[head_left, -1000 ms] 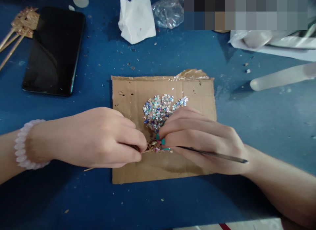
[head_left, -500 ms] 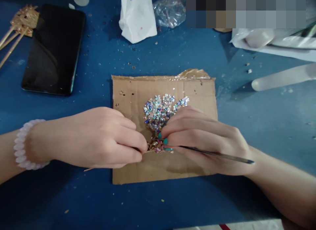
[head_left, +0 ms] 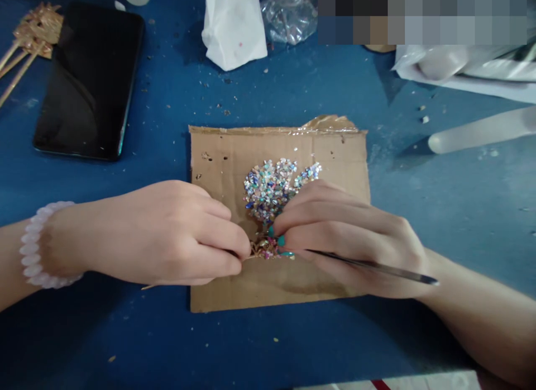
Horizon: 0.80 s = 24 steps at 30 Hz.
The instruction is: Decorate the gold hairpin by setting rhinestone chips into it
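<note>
My left hand (head_left: 176,233) is closed around a gold hairpin (head_left: 263,248) with small coloured pieces on its head. The thin stick's end pokes out under my wrist, and my fingers hide the middle. From the right, my right hand (head_left: 347,239) pinches a slim dark metal tool, apparently tweezers (head_left: 377,268). Its tip is hidden by fingers with teal nails, which touch the hairpin's head. Both hands are over a piece of cardboard (head_left: 226,295). Just beyond the hairpin lies a heap of shiny blue, white and teal chips (head_left: 268,189).
On the blue table (head_left: 125,339), a black phone (head_left: 90,82) lies at left beside several gold hairpins (head_left: 39,29). Crumpled tissue (head_left: 234,29) and clear plastic (head_left: 291,18) are at the back. A translucent white rod-like piece (head_left: 481,130) lies at right, near plastic packaging (head_left: 469,69).
The tool's rear end has shifted slightly to the right and down in my right hand. Both hands otherwise stay in place; the view has moved a little.
</note>
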Available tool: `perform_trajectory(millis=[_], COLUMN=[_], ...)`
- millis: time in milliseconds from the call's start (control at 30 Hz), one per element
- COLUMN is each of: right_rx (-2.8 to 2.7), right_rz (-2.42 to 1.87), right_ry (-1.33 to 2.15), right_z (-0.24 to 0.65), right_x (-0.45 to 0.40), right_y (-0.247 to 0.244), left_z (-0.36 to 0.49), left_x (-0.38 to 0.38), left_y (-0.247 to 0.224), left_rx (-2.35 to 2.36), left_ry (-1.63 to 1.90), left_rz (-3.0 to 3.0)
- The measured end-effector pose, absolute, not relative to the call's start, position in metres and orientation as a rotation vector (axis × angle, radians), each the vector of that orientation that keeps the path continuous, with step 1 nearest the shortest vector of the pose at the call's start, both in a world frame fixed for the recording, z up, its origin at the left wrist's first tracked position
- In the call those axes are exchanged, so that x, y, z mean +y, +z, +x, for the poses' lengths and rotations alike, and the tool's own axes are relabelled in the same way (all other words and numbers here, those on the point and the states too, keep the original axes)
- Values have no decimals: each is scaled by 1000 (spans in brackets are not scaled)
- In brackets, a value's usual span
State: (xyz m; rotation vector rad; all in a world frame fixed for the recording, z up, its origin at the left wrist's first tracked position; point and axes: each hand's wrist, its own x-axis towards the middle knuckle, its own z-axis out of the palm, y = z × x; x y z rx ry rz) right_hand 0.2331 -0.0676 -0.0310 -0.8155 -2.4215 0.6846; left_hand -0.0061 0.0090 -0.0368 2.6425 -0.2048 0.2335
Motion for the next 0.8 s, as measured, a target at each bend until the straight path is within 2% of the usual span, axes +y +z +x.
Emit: perform_trajectory(millis=[533, 800], right_rx=[-2434, -2388], right_rz=[-805, -786], right_ry=[677, 787], right_z=[235, 238], right_x=[-67, -66], right_y=[-30, -31], left_z=[-7, -5], left_x=[10, 10], left_y=[-37, -37], left_rx=[-212, -203], left_ry=[239, 267], left_rz=[2637, 2676])
